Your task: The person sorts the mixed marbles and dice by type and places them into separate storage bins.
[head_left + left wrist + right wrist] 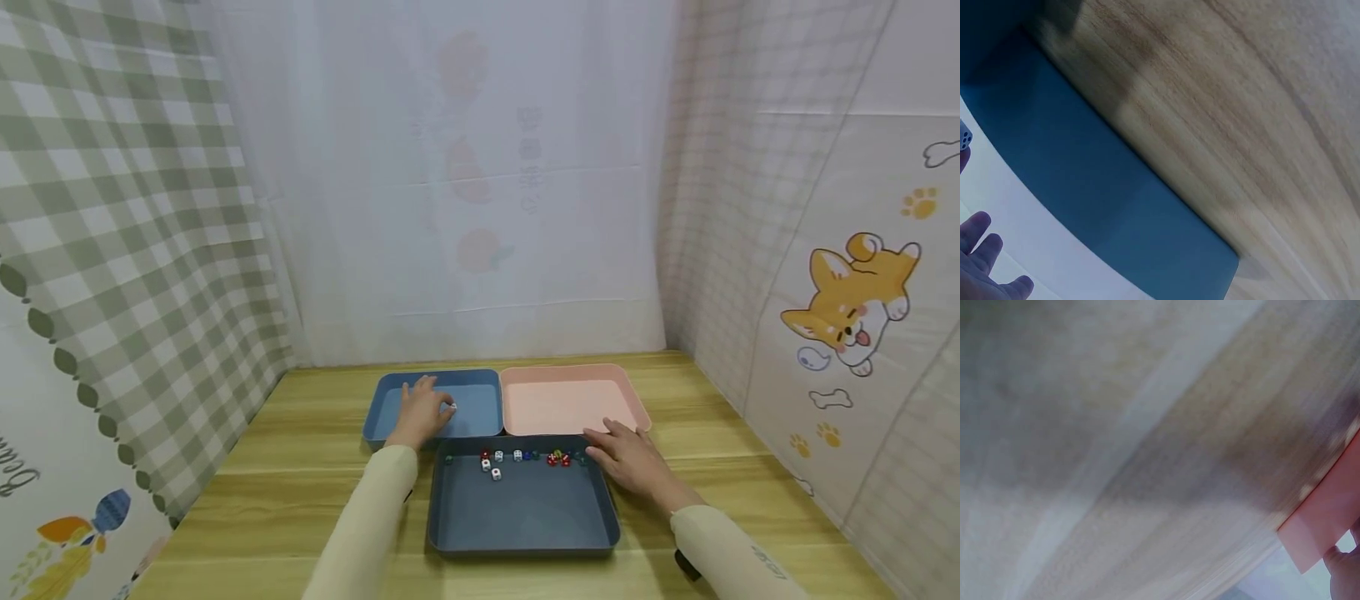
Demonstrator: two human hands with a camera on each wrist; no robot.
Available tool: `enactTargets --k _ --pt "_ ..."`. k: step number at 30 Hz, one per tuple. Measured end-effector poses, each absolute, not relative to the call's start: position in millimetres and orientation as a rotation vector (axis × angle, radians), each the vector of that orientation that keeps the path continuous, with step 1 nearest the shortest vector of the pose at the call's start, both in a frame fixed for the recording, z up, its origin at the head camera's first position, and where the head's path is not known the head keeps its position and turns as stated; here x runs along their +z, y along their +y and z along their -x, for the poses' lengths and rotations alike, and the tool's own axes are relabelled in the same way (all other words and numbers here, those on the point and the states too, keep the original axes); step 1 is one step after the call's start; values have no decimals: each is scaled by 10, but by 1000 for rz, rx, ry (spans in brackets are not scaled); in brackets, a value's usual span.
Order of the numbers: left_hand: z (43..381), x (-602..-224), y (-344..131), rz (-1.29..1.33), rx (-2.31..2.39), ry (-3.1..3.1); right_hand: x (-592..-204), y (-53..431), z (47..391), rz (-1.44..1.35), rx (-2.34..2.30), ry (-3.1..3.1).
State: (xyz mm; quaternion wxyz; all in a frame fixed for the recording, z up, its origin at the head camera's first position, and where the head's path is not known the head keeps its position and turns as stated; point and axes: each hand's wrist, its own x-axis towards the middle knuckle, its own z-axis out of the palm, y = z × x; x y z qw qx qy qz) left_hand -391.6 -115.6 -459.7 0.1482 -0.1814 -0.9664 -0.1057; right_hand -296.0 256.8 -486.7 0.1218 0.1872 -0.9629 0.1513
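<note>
Over the blue tray (480,375), my left hand (422,412) pinches a small white die (453,406) between thumb and finger, with the other fingers spread. The same die (964,136) shows at the edge of the left wrist view, where its dark pips are visible. My right hand (636,461) rests with loosely extended fingers by the far right corner of the dark grey tray (525,517), its fingertips near the pink tray (573,400). Along the dark tray's far side lie several dice: white (497,474), red (566,460), blue and green ones.
The blue and pink trays stand side by side behind the dark tray on a wood-grain table (300,483). A white curtain (450,208) hangs at the back, a green checked cloth (135,167) at the left, and a dog-print cloth (847,333) at the right.
</note>
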Motion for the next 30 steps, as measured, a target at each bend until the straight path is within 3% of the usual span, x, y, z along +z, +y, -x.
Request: enactTargets --k 30 --pt "3990 -4584 -1249 232 -316 -2961 -4879 2567 2962 -527 438 -2816"
